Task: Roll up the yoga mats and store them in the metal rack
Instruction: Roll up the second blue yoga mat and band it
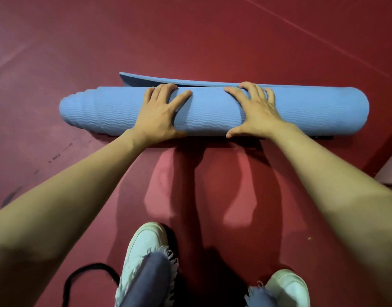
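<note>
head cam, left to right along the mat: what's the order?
Stepped, uneven left end of the rolled blue mat → left hand pressed on the roll → bare middle stretch of the roll → right hand pressed on the roll → even right end.

Mat: blue, nearly rolled, on red floor
Left hand: flat on roll
Right hand: flat on roll

Head-worn view, steeply downward, close over yoga mat
</note>
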Action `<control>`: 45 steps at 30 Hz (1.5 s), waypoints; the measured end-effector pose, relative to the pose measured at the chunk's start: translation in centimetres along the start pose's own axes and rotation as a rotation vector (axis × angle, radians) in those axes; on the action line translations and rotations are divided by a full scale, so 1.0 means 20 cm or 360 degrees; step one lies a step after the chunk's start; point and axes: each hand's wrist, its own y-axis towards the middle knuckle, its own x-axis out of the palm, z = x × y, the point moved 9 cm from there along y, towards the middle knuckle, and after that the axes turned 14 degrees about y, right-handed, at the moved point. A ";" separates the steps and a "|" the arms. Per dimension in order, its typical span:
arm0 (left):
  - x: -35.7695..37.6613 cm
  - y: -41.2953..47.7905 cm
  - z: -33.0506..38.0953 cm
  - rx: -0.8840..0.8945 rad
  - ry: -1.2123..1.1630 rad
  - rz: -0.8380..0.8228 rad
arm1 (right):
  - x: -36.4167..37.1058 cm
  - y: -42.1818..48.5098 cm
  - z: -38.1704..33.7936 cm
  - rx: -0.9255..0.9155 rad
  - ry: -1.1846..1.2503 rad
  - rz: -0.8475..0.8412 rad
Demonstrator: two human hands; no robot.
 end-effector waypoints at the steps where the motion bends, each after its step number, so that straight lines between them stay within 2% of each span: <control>1: 0.00 0.01 0.00 -0.0006 -0.0007 -0.0014 | 0.00 0.01 -0.01 -0.0004 -0.0020 -0.0002; 6: 0.01 0.03 0.00 0.0016 0.0118 -0.0087 | -0.01 0.01 -0.03 -0.0006 -0.0113 0.0031; 20: -0.05 -0.15 0.10 -0.0050 0.0280 0.0235 | 0.00 -0.15 -0.11 -0.0109 -0.0199 0.0220; 28: -0.08 -0.21 0.13 -0.0040 0.0234 0.0195 | 0.00 -0.20 -0.12 -0.0151 -0.0188 0.0193; 36: -0.18 -0.53 0.29 0.0109 0.0006 0.0095 | 0.11 -0.59 -0.19 -0.0184 -0.0084 0.0088; 41: -0.14 -0.58 0.27 0.0080 -0.0157 -0.0061 | 0.14 -0.69 -0.13 -0.0058 0.0173 0.0124; 45: -0.08 -0.51 0.21 0.0111 -0.0275 -0.0183 | 0.15 -0.66 -0.11 -0.0012 0.0220 0.0022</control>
